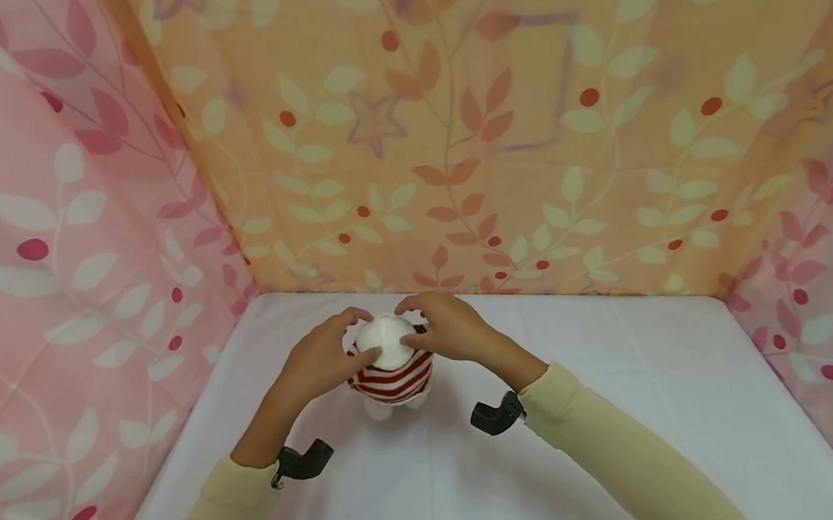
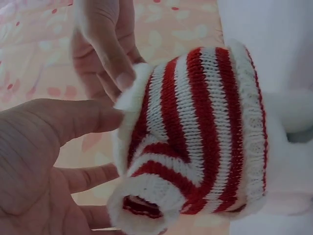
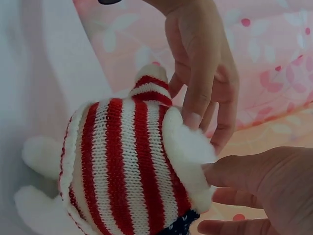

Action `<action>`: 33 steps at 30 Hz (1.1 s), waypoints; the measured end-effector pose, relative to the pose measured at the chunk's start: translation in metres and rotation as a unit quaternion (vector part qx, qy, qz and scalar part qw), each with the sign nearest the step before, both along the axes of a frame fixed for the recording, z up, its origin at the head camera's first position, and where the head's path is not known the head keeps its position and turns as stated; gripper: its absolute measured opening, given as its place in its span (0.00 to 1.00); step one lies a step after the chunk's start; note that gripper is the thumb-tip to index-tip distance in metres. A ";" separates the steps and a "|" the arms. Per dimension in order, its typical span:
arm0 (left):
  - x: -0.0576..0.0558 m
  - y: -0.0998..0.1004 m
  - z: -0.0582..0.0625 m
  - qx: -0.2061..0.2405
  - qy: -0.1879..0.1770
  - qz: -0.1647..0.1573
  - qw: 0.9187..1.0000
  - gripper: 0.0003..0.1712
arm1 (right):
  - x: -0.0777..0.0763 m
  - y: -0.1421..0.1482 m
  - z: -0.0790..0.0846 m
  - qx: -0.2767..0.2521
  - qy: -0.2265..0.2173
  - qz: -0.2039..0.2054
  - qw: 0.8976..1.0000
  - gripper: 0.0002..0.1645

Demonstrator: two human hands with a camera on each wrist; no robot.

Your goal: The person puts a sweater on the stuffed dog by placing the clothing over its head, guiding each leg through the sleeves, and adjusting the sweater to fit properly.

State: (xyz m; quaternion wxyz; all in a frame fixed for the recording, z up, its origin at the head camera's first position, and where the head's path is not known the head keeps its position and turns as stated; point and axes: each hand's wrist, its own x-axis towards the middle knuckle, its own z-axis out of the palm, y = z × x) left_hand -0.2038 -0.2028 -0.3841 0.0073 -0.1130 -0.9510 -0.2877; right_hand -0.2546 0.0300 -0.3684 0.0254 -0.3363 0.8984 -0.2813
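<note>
A white plush toy in a red-and-white striped knitted sweater is upright on the table, its white legs sticking out below the hem. My left hand grips the white top of the toy from the left, thumb at the sweater's collar. From the other side my right hand holds the same top, thumb on the near side and fingers beyond. One sleeve points toward the left wrist camera, its cuff opening dark. A navy patterned cloth piece shows beside the collar.
The table has a white cover. Pink floral curtains hang at the left and right, and an orange floral curtain hangs behind. A black camera mount sits on each wrist.
</note>
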 end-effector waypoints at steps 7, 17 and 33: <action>-0.001 0.005 0.006 -0.045 -0.022 -0.013 0.999 0.34 | 0.001 -0.004 0.006 0.069 -0.023 0.012 0.997 0.26; 0.004 0.007 0.010 -0.033 -0.009 -0.042 0.999 0.31 | 0.004 -0.007 0.008 0.090 0.003 0.017 0.996 0.26; 0.011 0.014 0.009 -0.085 -0.015 -0.014 0.996 0.36 | 0.002 -0.006 0.002 0.101 -0.050 0.018 0.993 0.32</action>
